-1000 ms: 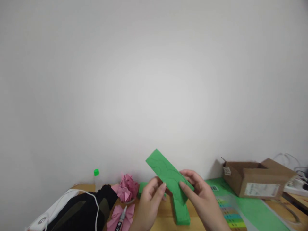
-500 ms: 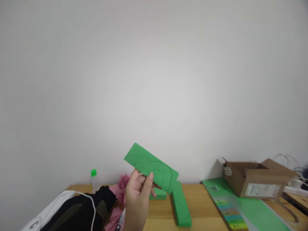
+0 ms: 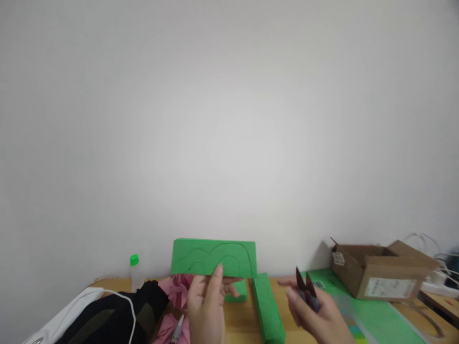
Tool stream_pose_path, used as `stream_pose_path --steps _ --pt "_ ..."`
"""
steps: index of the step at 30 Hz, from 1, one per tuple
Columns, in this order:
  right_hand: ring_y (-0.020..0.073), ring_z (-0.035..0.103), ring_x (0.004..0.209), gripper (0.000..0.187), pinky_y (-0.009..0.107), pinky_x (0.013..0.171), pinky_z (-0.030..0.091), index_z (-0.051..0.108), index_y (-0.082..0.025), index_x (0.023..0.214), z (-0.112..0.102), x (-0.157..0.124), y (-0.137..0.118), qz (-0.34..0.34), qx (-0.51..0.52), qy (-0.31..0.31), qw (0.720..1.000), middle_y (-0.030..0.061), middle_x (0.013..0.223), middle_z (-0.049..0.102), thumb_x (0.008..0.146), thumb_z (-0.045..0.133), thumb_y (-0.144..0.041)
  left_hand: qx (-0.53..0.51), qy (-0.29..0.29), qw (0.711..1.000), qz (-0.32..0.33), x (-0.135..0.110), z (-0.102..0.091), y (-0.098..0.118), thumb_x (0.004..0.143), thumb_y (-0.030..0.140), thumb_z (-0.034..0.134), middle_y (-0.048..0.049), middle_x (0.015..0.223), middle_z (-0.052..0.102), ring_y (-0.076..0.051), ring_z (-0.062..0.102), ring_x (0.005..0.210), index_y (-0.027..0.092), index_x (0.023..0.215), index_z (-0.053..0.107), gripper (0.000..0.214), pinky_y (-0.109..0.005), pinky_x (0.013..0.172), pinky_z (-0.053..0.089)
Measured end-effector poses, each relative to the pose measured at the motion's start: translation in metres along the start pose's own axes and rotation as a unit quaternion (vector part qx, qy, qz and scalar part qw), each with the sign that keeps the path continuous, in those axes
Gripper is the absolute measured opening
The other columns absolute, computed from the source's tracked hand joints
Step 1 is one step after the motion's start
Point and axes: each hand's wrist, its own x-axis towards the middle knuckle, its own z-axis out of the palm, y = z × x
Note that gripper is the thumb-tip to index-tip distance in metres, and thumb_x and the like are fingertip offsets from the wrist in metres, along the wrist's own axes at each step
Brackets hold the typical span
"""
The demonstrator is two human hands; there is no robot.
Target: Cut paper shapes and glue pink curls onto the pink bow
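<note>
My left hand [image 3: 208, 301] pinches the lower edge of a folded strip of green paper [image 3: 182, 253], thumb in front. Dark curved lines, like nested arches, are drawn on the strip. To the right, my right hand [image 3: 319, 315] is closed around a pair of scissors [image 3: 306, 289], their dark blades pointing up and slightly apart. The index finger stretches left, and the handles are mostly hidden in the hand. A gap separates the blades from the paper. Behind and below, a long green block [image 3: 268, 308] lies on the wooden table [image 3: 244, 329], with a shorter green piece [image 3: 236, 291] beside it.
An open cardboard box [image 3: 387, 270] stands at the right on green sheets [image 3: 380, 315]. At the left are a black bag [image 3: 114, 315], a white cable, a green-capped bottle [image 3: 135, 274], crumpled pink paper [image 3: 179, 291] and a marker [image 3: 177, 329]. A white wall rises behind the table.
The right hand has come into view from the right with the scissors. The left hand has turned the green strip from slanted to nearly level, shifting it slightly left.
</note>
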Motion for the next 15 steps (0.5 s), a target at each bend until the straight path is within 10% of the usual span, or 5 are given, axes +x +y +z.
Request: stream_pose_path --steps 5,15 --pt "0.0100 0.037 0.047 0.060 0.022 0.043 0.030 0.076 -0.013 0.086 0.041 0.011 -0.051 -0.009 0.089 0.039 0.995 -0.0039 0.051 0.043 0.065 0.078 -0.070 0.013 -0.029 0.997 -0.067 -0.002 0.000 -0.016 0.058 0.054 0.089 -0.0047 0.061 0.070 -0.013 0.062 0.050 0.014 0.069 0.064 0.049 -0.022 0.045 0.046" --pt "0.0186 0.060 0.059 0.036 0.026 0.057 0.050 0.075 -0.019 0.073 0.055 0.002 -0.042 -0.068 0.027 0.089 0.993 0.0038 0.065 0.069 0.075 0.075 -0.055 0.016 -0.057 0.986 -0.153 -0.014 0.019 -0.008 0.059 0.051 0.089 -0.0108 0.054 0.069 -0.020 0.067 0.047 0.012 0.069 0.059 0.050 -0.020 0.040 0.040"
